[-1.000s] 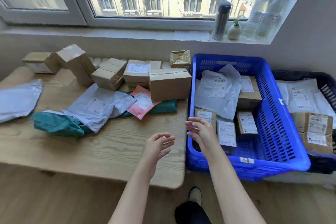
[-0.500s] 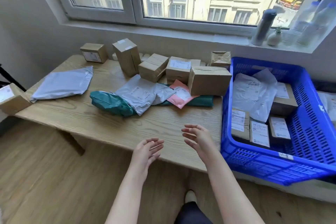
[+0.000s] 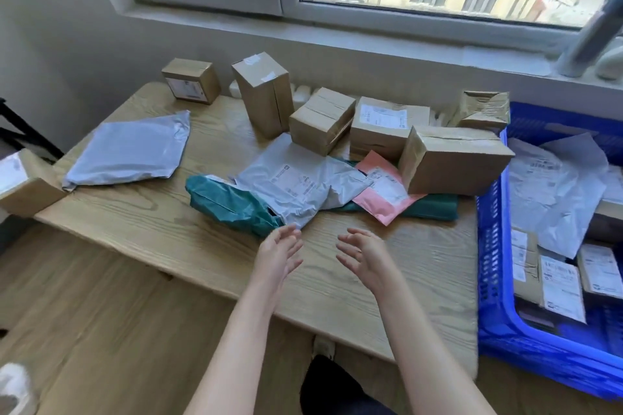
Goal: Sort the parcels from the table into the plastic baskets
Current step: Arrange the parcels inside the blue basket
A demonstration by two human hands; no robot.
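A crinkled grey poly mailer (image 3: 296,185) with a white label is laid mid-table, overlapping a wrinkled teal plastic bag (image 3: 229,205) at its left. A flat pink mailer (image 3: 384,192) is tucked at its right, over a darker teal flat pack (image 3: 431,207). Both hands are held above the grainy light-wood table (image 3: 371,307) just in front of this pile, palms facing each other, fingers loosely spread, nothing gripped. The left hand (image 3: 278,256) has its fingertips (image 3: 292,233) just beside the grey mailer's near corner and the teal bag's end; contact cannot be told because of blur. The right hand (image 3: 364,254) is apart from the pile, nearest the pink mailer. Behind, taped brown cardboard is lined up: a large box (image 3: 455,168), a labelled box (image 3: 381,126), a tilted box (image 3: 322,120), a tall upright box (image 3: 264,91), a small cube box (image 3: 190,81) and a crumpled box (image 3: 483,109). A smooth grey flat mailer (image 3: 131,148) is laid at the table's left. A blue perforated plastic basket (image 3: 488,263) is set against the table's right edge, with labelled boxes and a white poly bag (image 3: 553,192) inside.
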